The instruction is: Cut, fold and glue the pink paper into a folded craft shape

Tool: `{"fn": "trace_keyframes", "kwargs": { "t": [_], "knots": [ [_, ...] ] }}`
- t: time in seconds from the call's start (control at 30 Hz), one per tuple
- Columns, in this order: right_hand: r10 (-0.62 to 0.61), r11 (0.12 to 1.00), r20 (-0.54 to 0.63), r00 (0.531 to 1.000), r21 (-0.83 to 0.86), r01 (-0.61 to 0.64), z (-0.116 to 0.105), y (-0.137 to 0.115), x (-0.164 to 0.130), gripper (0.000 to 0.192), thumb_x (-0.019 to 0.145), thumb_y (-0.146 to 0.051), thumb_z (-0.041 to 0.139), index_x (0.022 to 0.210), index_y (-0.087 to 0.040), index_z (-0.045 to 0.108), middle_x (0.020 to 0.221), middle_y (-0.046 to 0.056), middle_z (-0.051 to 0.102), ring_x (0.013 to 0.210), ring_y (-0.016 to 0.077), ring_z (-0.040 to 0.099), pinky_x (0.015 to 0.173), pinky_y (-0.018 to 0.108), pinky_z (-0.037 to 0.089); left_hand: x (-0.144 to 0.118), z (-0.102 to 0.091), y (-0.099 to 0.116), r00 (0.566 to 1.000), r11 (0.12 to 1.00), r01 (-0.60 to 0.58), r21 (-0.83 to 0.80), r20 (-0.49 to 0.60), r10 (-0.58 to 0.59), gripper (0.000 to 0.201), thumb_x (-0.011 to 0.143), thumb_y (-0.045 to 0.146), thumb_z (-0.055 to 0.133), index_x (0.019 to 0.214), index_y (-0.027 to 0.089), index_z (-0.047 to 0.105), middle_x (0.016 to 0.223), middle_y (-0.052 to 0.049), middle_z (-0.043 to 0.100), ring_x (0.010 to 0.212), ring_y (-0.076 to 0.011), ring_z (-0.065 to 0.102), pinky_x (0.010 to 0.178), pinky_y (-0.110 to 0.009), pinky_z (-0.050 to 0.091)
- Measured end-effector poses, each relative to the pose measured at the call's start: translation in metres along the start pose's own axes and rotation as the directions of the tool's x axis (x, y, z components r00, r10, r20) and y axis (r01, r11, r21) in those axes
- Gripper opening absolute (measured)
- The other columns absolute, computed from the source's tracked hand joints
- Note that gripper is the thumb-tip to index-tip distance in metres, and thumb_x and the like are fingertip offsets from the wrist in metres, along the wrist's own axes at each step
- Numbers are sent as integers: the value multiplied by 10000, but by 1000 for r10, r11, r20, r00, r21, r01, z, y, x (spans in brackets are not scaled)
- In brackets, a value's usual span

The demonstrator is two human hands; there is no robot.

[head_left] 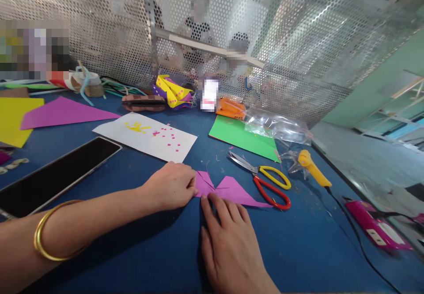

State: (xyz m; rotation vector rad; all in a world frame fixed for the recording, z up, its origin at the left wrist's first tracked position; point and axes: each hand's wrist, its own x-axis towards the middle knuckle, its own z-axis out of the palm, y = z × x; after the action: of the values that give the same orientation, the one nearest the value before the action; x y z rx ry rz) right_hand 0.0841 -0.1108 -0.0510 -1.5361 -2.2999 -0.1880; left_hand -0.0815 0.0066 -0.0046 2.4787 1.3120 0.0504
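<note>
Folded paper: a purple-pink piece lies on the blue surface in front of the person, between the hands and the scissors; two peaks rise from its far edge with a notch between them, and its right end narrows to a thin tip.
Left hand: the hand is curled, thumb and forefinger pinching the paper's left end.
Right hand: the hand lies palm down, fingers extended and slightly parted, fingertips at the paper's near edge; it grips nothing.
Bangle: a gold ring circles the left forearm.
Scissors: a pair with one yellow and one red handle lies just beyond the paper's right side; the thin tip reaches the red loop, though whether they touch I cannot tell.
White sheet: beyond the left hand, a sheet carries yellow bits and small pink squares.
Green sheet: it lies beyond the scissors, clear plastic overlapping its far right part.
Dark-screened device: it rests at the left, near a flat purple sheet.
Right side: a yellow tool with a black cord lies near a magenta power strip.
Back: a perforated panel stands behind, people visible through it.
</note>
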Motion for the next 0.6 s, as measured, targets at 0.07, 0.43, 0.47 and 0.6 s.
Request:
{"fn": "trace_keyframes", "kwargs": {
  "t": [0.07,0.43,0.47,0.6],
  "knots": [
    [-7,1000,5,1000,6,7,0,-1,0,498,935,-225,465,1418,-137,543,1400,99,610,1188,285,559,993,455,435,-1,0,0,1000,1000,-5,3,-8,5,168,826,214,539,667,190,587,780,-50,683,777,-223,614,691,-331,383],
    [-8,1000,53,999,6,8,0,-2,3,489,938,-226,461,1404,-121,564,1391,105,620,1172,310,550,976,491,443,-2,-2,-6,996,988,92,-121,13,-92,168,743,261,556,621,200,653,640,-9,665,623,-157,584,566,-270,353],
    [-8,1000,52,999,5,8,0,-2,3,488,937,-224,459,1402,-121,565,1389,106,621,1170,310,550,973,490,442,-1,-2,-7,995,987,96,-125,22,-94,169,738,259,556,615,199,656,639,-11,666,616,-155,585,559,-267,352],
    [-12,1000,53,999,-1,13,-1,-2,3,490,930,-220,462,1399,-124,567,1384,107,623,1151,307,553,954,493,439,1,-2,-6,996,990,91,-105,23,-89,167,738,238,550,607,194,643,662,-28,674,633,-167,584,583,-281,348]
  ]
}}
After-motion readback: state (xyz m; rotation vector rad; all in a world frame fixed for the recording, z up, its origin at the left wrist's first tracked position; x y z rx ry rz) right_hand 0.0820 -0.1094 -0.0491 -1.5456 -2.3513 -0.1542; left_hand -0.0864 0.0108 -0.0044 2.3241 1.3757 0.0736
